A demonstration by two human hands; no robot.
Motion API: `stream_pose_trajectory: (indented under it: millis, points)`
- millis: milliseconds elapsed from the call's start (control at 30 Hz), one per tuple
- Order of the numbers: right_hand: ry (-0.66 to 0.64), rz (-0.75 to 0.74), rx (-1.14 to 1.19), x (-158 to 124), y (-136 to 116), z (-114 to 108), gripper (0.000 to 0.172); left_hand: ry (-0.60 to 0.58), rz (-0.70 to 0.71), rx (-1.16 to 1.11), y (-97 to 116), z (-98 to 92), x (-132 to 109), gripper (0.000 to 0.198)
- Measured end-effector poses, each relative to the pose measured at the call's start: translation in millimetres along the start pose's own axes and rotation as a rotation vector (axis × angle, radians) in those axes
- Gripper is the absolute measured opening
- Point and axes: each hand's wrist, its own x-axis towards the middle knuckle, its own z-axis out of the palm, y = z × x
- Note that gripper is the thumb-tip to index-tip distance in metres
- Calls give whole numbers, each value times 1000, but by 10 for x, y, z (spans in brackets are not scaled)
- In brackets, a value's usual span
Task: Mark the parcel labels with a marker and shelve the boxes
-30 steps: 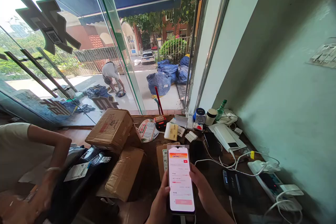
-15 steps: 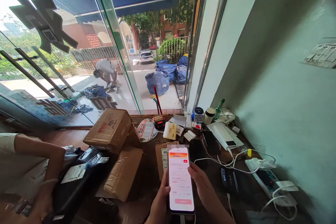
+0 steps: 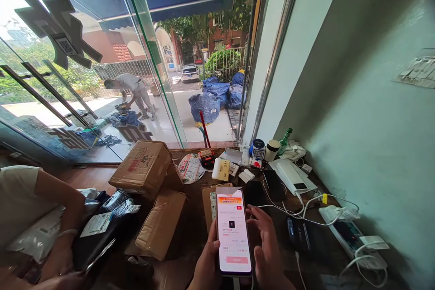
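A smartphone (image 3: 233,233) with a lit white and orange screen stands upright low in the middle of the view. My left hand (image 3: 205,265) grips its left edge from below, thumb on the side. My right hand (image 3: 267,244) is beside the phone's right edge, fingers spread and curved, fingertips near the screen. A small brown parcel (image 3: 208,201) lies on the wooden counter (image 3: 193,231) just behind the phone.
Cardboard boxes (image 3: 144,167) and a padded parcel (image 3: 161,224) lie left of the phone. Another person's arm (image 3: 64,217) rests at far left over black bags. Cables, a power strip (image 3: 353,235), dark devices and small containers crowd the right. Glass doors stand behind.
My right hand has shifted, fingers now spread near the phone's upper right edge. The screen shows a loading mark. The person outside has straightened and stepped left; the person at left moved an arm.
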Motion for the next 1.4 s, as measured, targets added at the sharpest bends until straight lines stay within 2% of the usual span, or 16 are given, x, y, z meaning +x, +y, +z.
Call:
stream_pose_trajectory:
  millis: [67,133,400,600,833,967,1133,1233,1400]
  points:
    - [-39,-170,-142,-65,21,-38,51,43,-4,7,-5,-30,-1,44]
    - [-70,-269,-245,-97,26,-70,47,55,-32,-1,-10,-52,-3,44]
    - [11,-467,-491,-60,42,-112,46,26,-60,-61,14,-23,21,45]
    - [-2,-543,-476,-49,30,-137,43,-34,-43,-75,20,-24,25,43]
    - [-23,-540,-430,-90,48,-147,42,-113,-26,-51,1,-81,32,44]
    - [-10,-447,-461,-53,11,-140,48,-83,-19,-40,1,-62,30,45]
    - [-12,-487,-299,-6,-33,-134,40,-34,-21,-51,10,-58,26,46]
    - [-22,-438,-355,-21,-4,-121,42,11,-33,-54,29,-32,19,43]
    - [-10,-360,-502,-68,79,-90,50,21,-37,-36,49,32,-6,46]
